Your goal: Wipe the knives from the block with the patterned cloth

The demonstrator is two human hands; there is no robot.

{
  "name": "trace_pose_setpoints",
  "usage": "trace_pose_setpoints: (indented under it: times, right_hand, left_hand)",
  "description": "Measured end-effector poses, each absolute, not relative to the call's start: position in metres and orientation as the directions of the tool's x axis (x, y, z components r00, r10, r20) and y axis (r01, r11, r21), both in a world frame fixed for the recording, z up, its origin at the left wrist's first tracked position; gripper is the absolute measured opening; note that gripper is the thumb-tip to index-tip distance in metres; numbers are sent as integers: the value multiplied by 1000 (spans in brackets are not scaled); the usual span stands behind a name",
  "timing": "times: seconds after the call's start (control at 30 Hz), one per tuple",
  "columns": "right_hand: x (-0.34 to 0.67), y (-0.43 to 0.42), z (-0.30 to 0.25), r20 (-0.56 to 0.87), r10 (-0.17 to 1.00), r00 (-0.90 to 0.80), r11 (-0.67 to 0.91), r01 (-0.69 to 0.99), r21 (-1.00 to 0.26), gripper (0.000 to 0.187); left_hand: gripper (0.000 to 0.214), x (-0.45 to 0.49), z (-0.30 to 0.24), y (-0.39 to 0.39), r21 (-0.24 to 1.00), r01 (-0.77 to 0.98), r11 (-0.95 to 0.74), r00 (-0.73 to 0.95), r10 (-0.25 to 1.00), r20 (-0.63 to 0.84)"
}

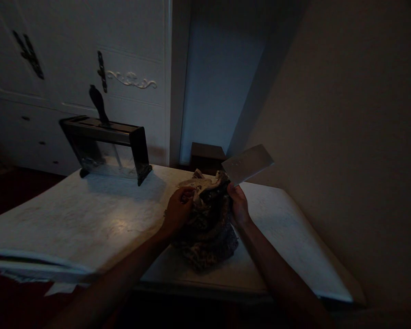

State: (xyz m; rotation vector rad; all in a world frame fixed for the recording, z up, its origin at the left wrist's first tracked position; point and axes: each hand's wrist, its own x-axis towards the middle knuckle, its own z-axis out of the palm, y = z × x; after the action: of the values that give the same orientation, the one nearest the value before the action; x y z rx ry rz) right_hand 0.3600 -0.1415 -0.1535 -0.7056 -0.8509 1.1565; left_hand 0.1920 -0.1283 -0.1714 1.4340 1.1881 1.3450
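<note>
A broad, rectangular cleaver [248,164] is held up over the table, its flat blade pointing right and slightly upward. My right hand [239,203] is closed at the near corner of the blade, with the thumb up against it. Bunched around the handle end is a dark patterned cloth [208,246], which hangs down to the table's front edge. The handle itself is hidden by this cloth. On the left side, my left hand [181,205] pinches a lighter fold of the cloth with curled fingers.
A black-framed knife stand [106,132] with clear panels holds a black-handled knife [98,104] on the left of the pale-covered table [71,214]. Behind stand a white cabinet [133,41] and a dark box [207,151]. A wall [345,137] borders the right. The light is dim.
</note>
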Motion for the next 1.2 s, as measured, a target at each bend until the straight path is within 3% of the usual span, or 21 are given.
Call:
trace_pose_setpoints:
  times: [0.13, 0.23, 0.4, 0.53, 0.7, 0.87, 1.0, 1.1, 1.2]
  right_hand:
    - [358, -142, -155, 244, 958, 151, 286, -436, -853, 50]
    - [356, -142, -157, 291, 947, 133, 320, -381, -868, 51]
    - [356, -141, -161, 362, 923, 130, 377, -119, -919, 58]
    - [355, -140, -161, 413, 903, 119, 409, 53, -911, 61]
    - [351, -143, -157, 421, 903, 83, 408, 137, -903, 56]
    - [347, -155, -149, 408, 907, -100, 420, 194, -886, 49]
    - [347, -163, -143, 370, 908, -198, 409, 224, -884, 37]
    - [354, -163, -141, 359, 923, -137, 382, 229, -895, 36]
    - [369, -159, -138, 348, 936, 49, 336, 158, -928, 41]
  left_hand:
    - [24, 191, -159, -141, 917, 132, -377, -151, 907, 394]
    - [21, 194, -150, -153, 849, 229, -477, -42, 866, 498]
    - [45, 205, -150, -161, 718, 511, -472, 236, 881, 411]
    - [31, 210, -150, -158, 683, 606, -408, 243, 912, 330]
    - [30, 208, -150, -149, 746, 535, -396, 254, 918, 305]
    - [37, 199, -159, -148, 884, 285, -371, 156, 928, 339]
    - [37, 188, -165, -157, 908, 215, -359, 136, 932, 337]
    - [38, 177, -168, -162, 916, 193, -352, 84, 936, 342]
    - [38, 162, -170, -164, 913, 210, -351, 26, 935, 353]
